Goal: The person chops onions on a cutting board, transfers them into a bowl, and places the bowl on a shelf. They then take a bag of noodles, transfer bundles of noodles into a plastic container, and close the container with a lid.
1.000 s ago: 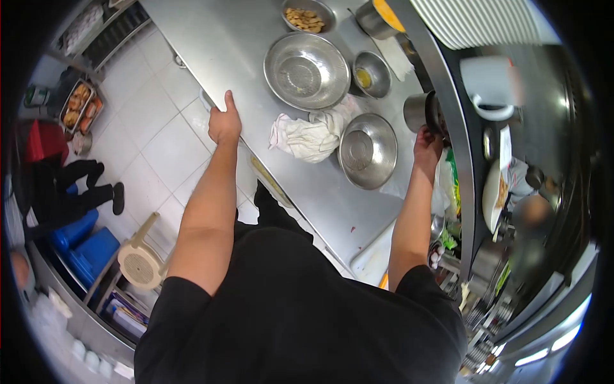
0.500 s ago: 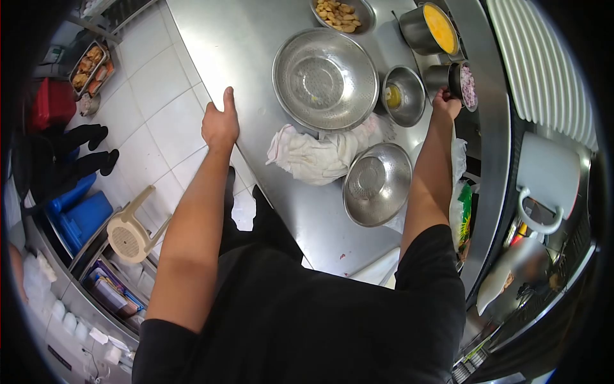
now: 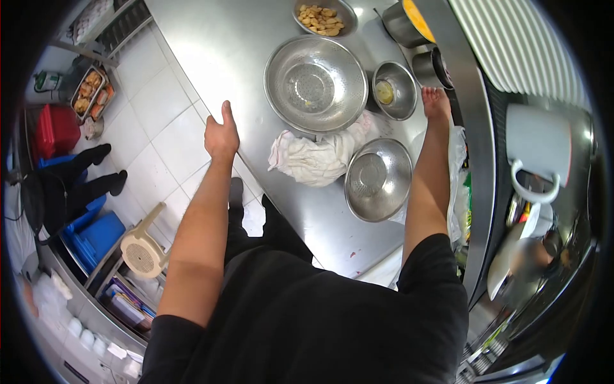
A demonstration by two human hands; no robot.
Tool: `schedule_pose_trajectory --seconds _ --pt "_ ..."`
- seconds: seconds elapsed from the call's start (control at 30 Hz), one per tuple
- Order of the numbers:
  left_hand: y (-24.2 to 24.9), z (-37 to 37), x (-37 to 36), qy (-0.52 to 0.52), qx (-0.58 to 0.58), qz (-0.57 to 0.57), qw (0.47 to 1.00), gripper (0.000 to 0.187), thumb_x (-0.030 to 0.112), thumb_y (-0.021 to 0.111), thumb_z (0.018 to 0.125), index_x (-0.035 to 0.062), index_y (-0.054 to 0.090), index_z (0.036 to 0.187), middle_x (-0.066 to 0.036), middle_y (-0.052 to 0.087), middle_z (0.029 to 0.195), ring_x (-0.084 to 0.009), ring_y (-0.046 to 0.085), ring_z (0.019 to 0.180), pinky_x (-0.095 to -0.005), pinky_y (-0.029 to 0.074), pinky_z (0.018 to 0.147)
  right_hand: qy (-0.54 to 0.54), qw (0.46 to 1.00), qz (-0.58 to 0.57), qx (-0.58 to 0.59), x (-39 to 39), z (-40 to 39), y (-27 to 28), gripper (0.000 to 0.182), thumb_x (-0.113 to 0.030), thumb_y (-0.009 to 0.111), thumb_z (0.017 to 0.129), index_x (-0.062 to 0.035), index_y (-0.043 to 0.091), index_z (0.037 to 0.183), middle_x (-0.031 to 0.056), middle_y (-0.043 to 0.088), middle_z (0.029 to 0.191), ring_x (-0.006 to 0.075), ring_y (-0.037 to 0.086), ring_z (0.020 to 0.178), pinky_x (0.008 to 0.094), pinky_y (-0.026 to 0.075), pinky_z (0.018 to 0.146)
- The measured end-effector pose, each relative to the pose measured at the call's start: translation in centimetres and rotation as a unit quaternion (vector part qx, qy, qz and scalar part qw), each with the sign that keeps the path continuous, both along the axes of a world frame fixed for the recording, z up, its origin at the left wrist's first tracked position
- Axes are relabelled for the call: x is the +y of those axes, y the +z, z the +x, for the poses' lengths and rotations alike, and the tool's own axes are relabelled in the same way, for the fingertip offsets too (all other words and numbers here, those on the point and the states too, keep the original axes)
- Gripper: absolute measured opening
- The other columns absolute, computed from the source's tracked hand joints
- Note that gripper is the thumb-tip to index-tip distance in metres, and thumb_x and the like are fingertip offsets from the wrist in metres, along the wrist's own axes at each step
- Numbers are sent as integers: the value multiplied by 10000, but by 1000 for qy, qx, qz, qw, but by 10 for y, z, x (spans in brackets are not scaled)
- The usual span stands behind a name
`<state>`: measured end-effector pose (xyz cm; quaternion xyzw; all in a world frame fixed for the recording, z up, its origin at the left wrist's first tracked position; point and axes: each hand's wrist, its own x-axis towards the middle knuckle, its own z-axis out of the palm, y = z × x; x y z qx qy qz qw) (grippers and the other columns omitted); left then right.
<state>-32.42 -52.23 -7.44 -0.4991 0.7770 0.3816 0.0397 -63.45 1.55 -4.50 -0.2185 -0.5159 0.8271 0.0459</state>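
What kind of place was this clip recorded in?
Most likely a commercial kitchen: a long stainless steel worktable carries a large perforated steel colander bowl and a round steel pan of fried pieces, with a stack of white plates beside it.

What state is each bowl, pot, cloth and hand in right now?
Large colander bowl: upright, nearly empty.
Smaller colander bowl: upright, empty.
Small steel bowl: holds a yellowish bit.
Far bowl: filled with fried pieces.
Pot: holds yellow liquid.
White cloth: crumpled.
Left hand: resting on table edge.
Right hand: empty, beside steel canister.
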Motion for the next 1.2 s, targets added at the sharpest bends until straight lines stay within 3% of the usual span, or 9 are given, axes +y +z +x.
schedule_pose_trajectory --seconds 0.23,0.37,0.53,0.73,0.87,0.97,1.0,1.03,1.2 --pt "-6 8 -1 -4 21 -12 1000 1022 783 388 987 -129 522 1425 -327 649 1339 -452 610 1290 -496 458 1120 -107 937 334 2 -25 252 52 219 -200 613 1034 19 615 1051 103 620 921 221 646 864 366 596 813" --pt "12 7 -1 -19 49 45 998 1003 793 377 985 -110 544 1387 -315 669 1300 -465 621 1258 -519 468 1094 -187 734 653 16 -32 420 20 211 -197 603 1034 -19 578 925 87 614 783 182 580 681 366 460 587" --pt "-35 6 -17 -58 81 48 994 1039 825 387 964 -128 586 1326 -325 671 1285 -480 626 1239 -523 484 1070 -99 771 613 -140 -116 581 25 183 -213 610 1038 -54 603 949 106 622 701 233 577 617 397 484 619" --pt "-48 9 -34 -125 148 149 970 1032 773 428 992 -209 585 1266 -339 656 1305 -446 642 1208 -449 509 1049 -140 825 530 -133 -157 634 16 238 -254 611 1050 -31 600 967 131 616 702 264 600 627 406 486 621" --pt "-79 19 -52 -175 287 313 888 877 691 388 1062 -77 499 1472 -197 645 1406 -322 627 1259 -471 489 1034 -172 817 538 -114 -158 614 38 201 -228 626 1029 -31 609 990 161 651 796 320 650 718 433 516 680" --pt "-160 56 -95 -260 311 348 845 601 584 399 1106 64 591 1339 -105 695 1185 -225 654 1048 -339 517 858 -184 807 552 -100 -145 588 35 160 -192 645 991 -36 615 1014 167 681 894 337 676 806 439 533 736" --pt "-182 80 -120 -329 208 328 861 566 564 396 1109 74 608 1299 -109 702 1190 -229 656 989 -385 521 783 -166 809 552 -119 -143 581 37 153 -181 652 975 -39 618 1023 168 690 929 343 683 841 442 537 757" --pt "-170 122 -120 -318 111 293 895 534 515 409 1111 42 647 1184 -86 712 978 -188 623 799 -343 503 654 -160 815 544 -115 -145 575 41 161 -186 652 973 -37 619 1027 166 687 921 339 682 845 444 536 765" --pt "-200 304 -164 -206 -231 332 891 489 530 457 1081 101 641 1228 -98 724 1064 -231 656 855 -394 508 667 -145 856 485 -103 -154 559 48 253 -263 661 989 -20 615 1041 159 676 917 315 664 821 437 536 779"
